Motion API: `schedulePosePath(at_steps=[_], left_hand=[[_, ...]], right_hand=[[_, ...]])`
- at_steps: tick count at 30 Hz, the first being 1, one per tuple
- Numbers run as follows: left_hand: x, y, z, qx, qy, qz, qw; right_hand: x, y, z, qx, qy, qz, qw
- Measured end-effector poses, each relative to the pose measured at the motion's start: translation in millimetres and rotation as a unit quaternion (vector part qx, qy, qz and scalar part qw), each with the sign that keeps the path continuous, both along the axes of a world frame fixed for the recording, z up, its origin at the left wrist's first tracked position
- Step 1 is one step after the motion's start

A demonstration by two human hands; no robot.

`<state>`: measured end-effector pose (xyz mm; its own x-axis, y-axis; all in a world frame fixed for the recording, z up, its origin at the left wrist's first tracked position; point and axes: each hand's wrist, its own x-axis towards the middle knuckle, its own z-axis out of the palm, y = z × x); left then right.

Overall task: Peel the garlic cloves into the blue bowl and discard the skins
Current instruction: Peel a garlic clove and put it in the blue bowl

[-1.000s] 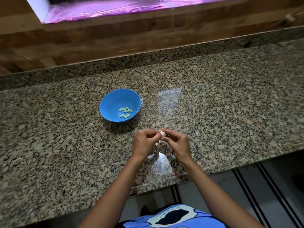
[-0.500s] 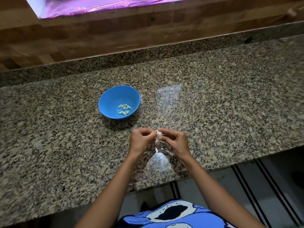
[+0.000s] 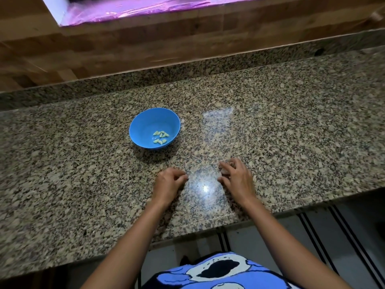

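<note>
On granite counter (image 3: 291, 122), far-left of both hands: blue bowl (image 3: 145, 122), upright, w/ several peeled garlic cloves (image 3: 160, 137) clustered in its bottom, right of centre. Nearer, by counter's front edge: left hand (image 3: 168, 184), knuckles up, fingers curled in, thumb tip against fingertips; impossible to tell whether anything pinched there. Well apart to the right: right hand (image 3: 238, 179), fingers bent & clamped over pale, blurred garlic piece (image 3: 224, 171), touching stone or just above, can't tell which. Bright glare patch btw. the hands.
</note>
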<state>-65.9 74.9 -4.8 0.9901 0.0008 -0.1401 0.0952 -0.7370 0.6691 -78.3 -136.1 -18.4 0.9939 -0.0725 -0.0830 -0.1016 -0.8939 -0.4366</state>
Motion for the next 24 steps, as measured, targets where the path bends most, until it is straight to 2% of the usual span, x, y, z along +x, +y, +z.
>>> schedulePosePath(at_steps=[2,4,6,8,11,15,17,24], left_hand=[[-1,-1,1,0.002,-0.006,-0.003,1.000],[0,0,3,-0.005,0.004,0.012,1.000],[0,0,7,0.028,0.016,0.017,0.999],[1,-3,9,0.055,0.020,0.003,0.998],[2,-11,9,-0.006,0.079,-0.023,0.997],[10,-10,11,-0.161,0.197,-0.017,0.967],[14,-6,14,-0.201,0.237,-0.022,0.950],[32,-8,20,-0.128,0.303,-0.071,0.942]], right_hand=[[-10,10,0,0.001,-0.060,-0.005,0.998],[-20,22,2,0.066,-0.096,0.032,0.993],[-28,35,4,0.106,-0.050,0.112,0.987],[-28,40,-2,0.085,0.013,0.170,0.982],[-22,37,-12,0.023,0.100,0.193,0.976],[-20,34,-18,0.009,0.107,0.197,0.974],[-20,34,-19,0.013,0.102,0.194,0.976],[-21,33,-21,0.025,0.101,0.196,0.975]])
